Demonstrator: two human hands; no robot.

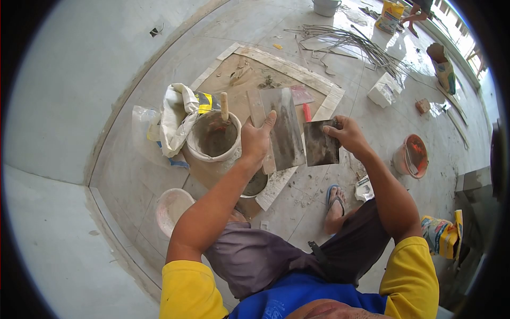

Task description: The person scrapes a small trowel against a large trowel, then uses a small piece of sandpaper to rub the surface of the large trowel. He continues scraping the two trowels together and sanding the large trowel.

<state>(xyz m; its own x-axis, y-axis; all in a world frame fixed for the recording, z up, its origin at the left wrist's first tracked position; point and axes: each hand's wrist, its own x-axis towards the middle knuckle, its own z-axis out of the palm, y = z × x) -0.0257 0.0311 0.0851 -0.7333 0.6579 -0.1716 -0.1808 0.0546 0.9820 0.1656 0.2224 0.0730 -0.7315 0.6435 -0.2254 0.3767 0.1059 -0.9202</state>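
My left hand [256,141] is closed around the edge of a wide finishing trowel [287,127], thumb on top, its flat blade smeared with grey. In my right hand [348,134] is a smaller square scraper blade [322,149], dark and stained, pinched at its upper corner. The two blades are side by side, very close together; whether they touch is hard to tell. Left of my left hand stands a white bucket [238,151] of grey mortar, with a wooden-handled tool [224,106] in it. A second bucket [256,186] is partly hidden under my left forearm.
Cardboard edged with pale strips [332,101] lies beneath the buckets. A torn white sack [178,125] and a pinkish bucket [174,210] are leftward. Rightward are an orange bucket [411,157], a white block [384,89] and thin rods [361,45]. Another person's legs [417,18] show far back.
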